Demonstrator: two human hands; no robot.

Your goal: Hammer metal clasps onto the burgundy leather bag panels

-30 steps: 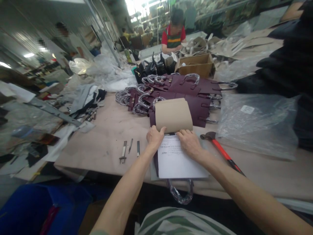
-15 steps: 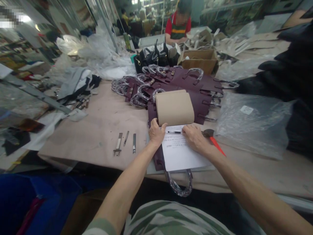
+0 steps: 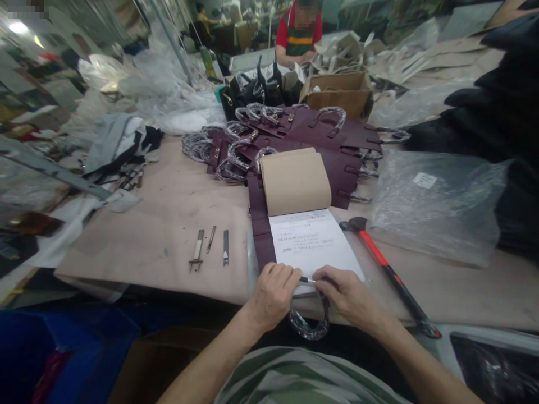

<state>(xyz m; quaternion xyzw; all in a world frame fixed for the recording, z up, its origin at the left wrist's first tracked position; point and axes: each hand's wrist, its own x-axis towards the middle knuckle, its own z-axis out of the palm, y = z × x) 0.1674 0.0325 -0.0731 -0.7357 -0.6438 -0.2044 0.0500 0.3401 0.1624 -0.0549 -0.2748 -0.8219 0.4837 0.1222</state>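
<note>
Near the lower edge of an open notepad [image 3: 314, 247], my left hand [image 3: 274, 289] and my right hand [image 3: 343, 292] both grip a pen [image 3: 306, 280], one at each end. The left fingers are closed round its dark part; the right thumb and fingers pinch its light end. Handwriting covers the upper part of the white page, and a tan cover [image 3: 297, 182] is folded back at the top. Beneath the pad lies a dark maroon bag panel [image 3: 263, 241], its plastic-wrapped handle [image 3: 309, 328] hanging over the table edge below my hands.
A hammer [image 3: 381, 258] with a red and black handle lies right of the pad. Several small metal tools [image 3: 226, 247] lie left. Maroon bag pieces [image 3: 303, 129], a cardboard box [image 3: 337, 92] and a clear plastic bag [image 3: 438, 207] lie beyond. A person [image 3: 298, 33] sits across the table.
Both hands have come down from the top of the page toward me. The pen, earlier lying on the page by my right hand, is now held between both hands. The hammer is uncovered.
</note>
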